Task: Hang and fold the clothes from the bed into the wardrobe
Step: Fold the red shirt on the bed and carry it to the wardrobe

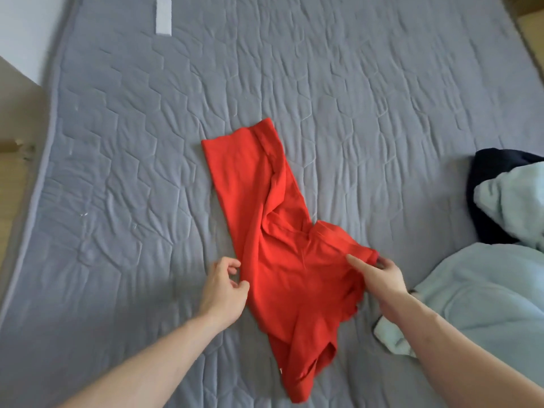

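I have the red T-shirt (276, 231) lying mid-bed on the grey quilted mattress (382, 98), hem toward 11 o'clock, so I can fold it flat. My left hand (225, 285) pinches its side edge at 7 o'clock; my right hand (379, 273) grips the sleeve at 4 o'clock, to tuck it inward, I judge.

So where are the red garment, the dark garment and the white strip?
red garment (273, 231): head view, its middle.
dark garment (482, 184): head view, bare part left of the pale cloth.
white strip (163, 16): head view, its middle.
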Demonstrator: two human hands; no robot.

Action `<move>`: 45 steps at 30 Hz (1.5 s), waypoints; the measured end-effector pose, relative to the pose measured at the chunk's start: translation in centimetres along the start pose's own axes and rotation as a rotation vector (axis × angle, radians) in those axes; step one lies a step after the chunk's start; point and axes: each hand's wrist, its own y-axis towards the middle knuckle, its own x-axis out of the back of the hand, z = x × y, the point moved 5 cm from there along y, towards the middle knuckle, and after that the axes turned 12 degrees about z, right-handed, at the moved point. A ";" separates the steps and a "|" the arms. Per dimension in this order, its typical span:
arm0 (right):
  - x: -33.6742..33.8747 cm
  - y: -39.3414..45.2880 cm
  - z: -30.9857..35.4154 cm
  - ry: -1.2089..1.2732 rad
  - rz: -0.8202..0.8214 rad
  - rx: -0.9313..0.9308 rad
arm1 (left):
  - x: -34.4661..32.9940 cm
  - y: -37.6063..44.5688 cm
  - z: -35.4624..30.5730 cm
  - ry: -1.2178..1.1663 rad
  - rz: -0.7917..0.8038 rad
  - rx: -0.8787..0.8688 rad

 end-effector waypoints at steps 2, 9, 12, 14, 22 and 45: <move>-0.5 -1.0 1.0 -0.129 -0.026 0.079 | -1.3 -1.9 2.0 -0.065 0.050 0.094; -7.3 -8.9 3.2 -0.464 0.095 0.668 | -4.8 -7.4 5.8 -0.232 0.135 0.282; -11.0 -9.9 1.0 -0.673 0.495 0.596 | -6.0 -8.5 6.3 -0.320 0.210 0.379; -11.0 -10.1 0.6 -0.594 0.439 0.580 | -6.6 -8.9 5.9 -0.379 0.296 0.430; -7.2 -7.2 -4.0 -0.411 0.084 -0.039 | -9.6 -9.0 3.3 -0.624 0.474 0.395; -6.2 -22.4 -14.4 -0.461 0.401 -0.479 | -6.5 -23.8 11.3 -0.204 0.648 0.548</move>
